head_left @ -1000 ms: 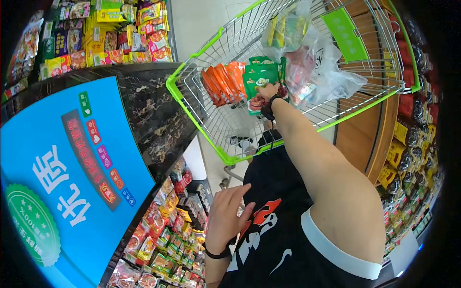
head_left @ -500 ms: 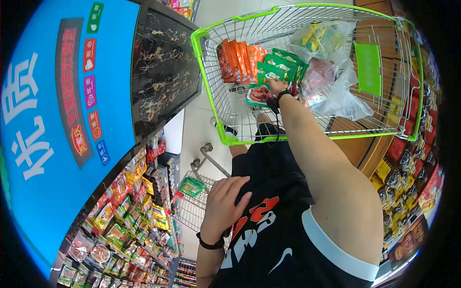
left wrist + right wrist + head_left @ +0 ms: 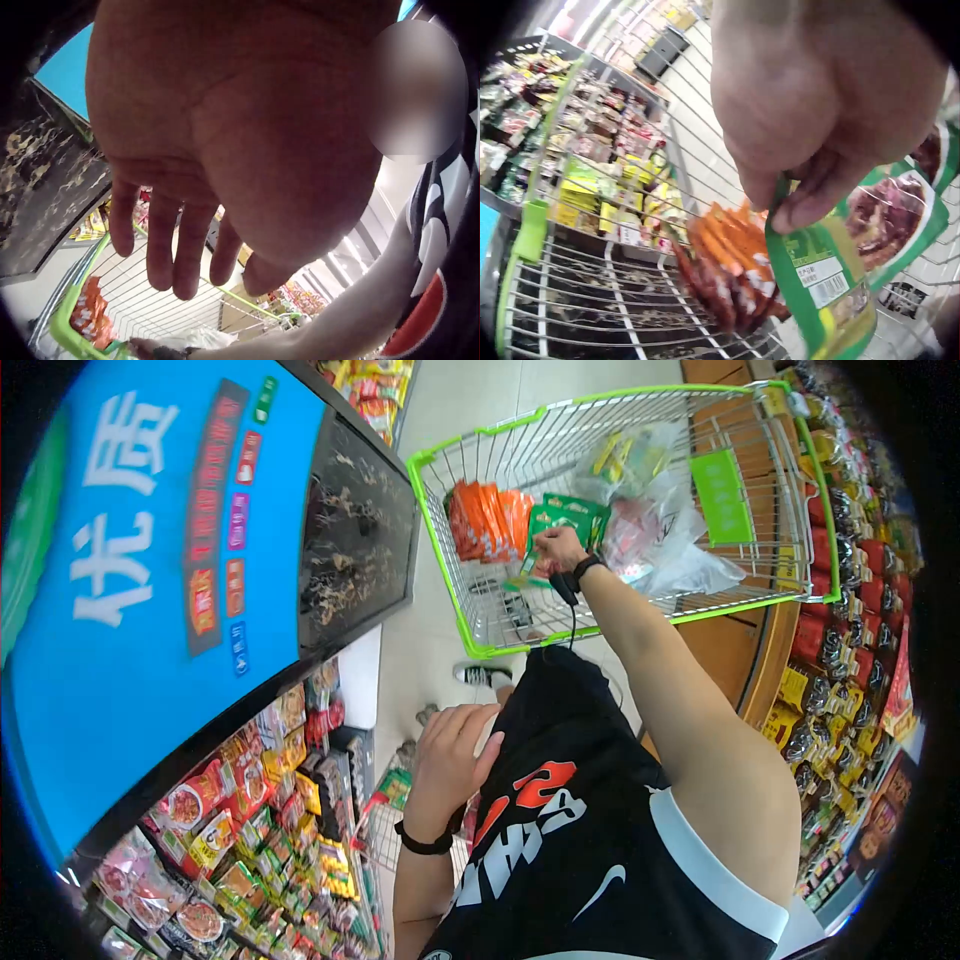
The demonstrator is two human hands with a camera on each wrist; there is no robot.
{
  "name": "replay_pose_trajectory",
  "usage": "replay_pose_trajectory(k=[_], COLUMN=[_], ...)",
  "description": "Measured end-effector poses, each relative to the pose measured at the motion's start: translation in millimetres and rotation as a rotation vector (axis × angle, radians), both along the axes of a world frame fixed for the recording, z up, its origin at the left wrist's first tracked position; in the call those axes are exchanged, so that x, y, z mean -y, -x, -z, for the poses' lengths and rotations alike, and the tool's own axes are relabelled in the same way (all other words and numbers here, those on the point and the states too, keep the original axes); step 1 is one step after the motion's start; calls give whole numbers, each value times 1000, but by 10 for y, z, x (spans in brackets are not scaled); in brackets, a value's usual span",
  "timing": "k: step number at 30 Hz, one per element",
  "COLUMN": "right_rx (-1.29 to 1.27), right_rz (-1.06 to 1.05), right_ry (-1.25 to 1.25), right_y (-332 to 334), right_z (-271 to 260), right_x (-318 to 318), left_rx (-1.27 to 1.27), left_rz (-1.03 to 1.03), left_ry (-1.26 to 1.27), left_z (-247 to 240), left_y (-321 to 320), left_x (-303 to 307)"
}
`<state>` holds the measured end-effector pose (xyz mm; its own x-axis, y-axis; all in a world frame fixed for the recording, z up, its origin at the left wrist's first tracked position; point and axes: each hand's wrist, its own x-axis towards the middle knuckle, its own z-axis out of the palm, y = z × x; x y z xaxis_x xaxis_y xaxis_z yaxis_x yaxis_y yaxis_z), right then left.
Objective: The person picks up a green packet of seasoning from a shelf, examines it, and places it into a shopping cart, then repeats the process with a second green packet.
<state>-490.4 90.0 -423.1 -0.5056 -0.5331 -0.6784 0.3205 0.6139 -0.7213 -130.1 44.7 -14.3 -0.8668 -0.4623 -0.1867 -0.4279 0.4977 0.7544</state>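
My right hand reaches into the shopping cart. Between thumb and fingers it pinches the top edge of a green food packet, whose back with a barcode label faces the right wrist camera. Beside it, other green packets lie in the cart, one showing dark red meat through a clear window. A row of orange packets leans at the cart's left end. In front of my torso my left hand is held up, fingers slightly bent, holding nothing.
Clear plastic bags of goods fill the cart's middle. A dark marbled counter with a blue sign stands close on the left. Shelves of packaged food run below it, and more stocked shelves line the right side.
My right hand has tilted the green packet from lying flat to standing on edge. The cart has shifted in the head view as the camera moved. My left hand stays by my torso.
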Motion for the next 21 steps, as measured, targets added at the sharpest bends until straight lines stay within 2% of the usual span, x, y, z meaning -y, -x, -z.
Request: replay_pose_trajectory(k=[2, 4, 5, 8, 10, 13, 15, 17, 18, 20, 21], right_rx=[-319, -494, -654, -728, -687, -346, -104, -16, 16, -253, -386], right_rz=[-72, -100, -191, -313, -471, -599, -586, -708, -754, -886, -951], right_ry=[123, 142, 62, 165, 315, 458, 617, 706, 771, 852, 895], right_y=[-13, -89, -159, -605, -1056, -1819, -2323, -2812, -3048, -3445, -3623], right_z=[-413, -868, -1220, -2301, -3030, -4075, -4490, -4806, -4892, -5096, -5145], right_x=[16, -11, -18, 78, 104, 72, 41, 16, 45, 192, 243], left_rx=[-28, -89, -113, -158, -175, -284, -460, -708, -688, -642, -567], left_rz=[-16, -52, -63, -133, -190, -355, -343, -321, -354, -434, -339], left_ry=[30, 74, 84, 81, 73, 129, -33, -263, -294, -368, -192], left_z=[-108, -131, -134, 1, 179, 303, 97, 6, -57, -215, 77], left_y=[-152, -325, -432, -780, -1043, -1289, -1389, -1470, -1496, -1608, -1701], left_x=[9, -8, -30, -97, -106, 10, 89, 98, 87, -23, -17])
